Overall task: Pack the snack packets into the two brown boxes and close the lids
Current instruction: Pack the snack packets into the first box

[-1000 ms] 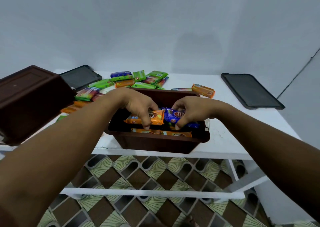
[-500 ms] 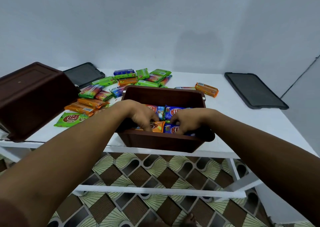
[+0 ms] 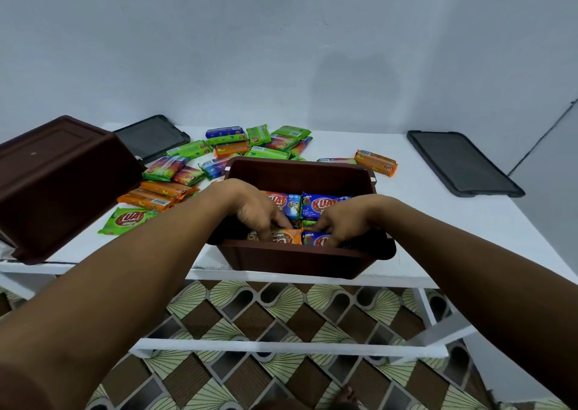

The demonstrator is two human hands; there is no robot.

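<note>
Head, left hand (image 3: pixel 257 211), right hand (image 3: pixel 347 221) pinching packets (image 3: pixel 289 238)

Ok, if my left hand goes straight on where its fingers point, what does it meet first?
The orange packet in the open brown box; the fingertips of the left hand seem to touch it.
</note>
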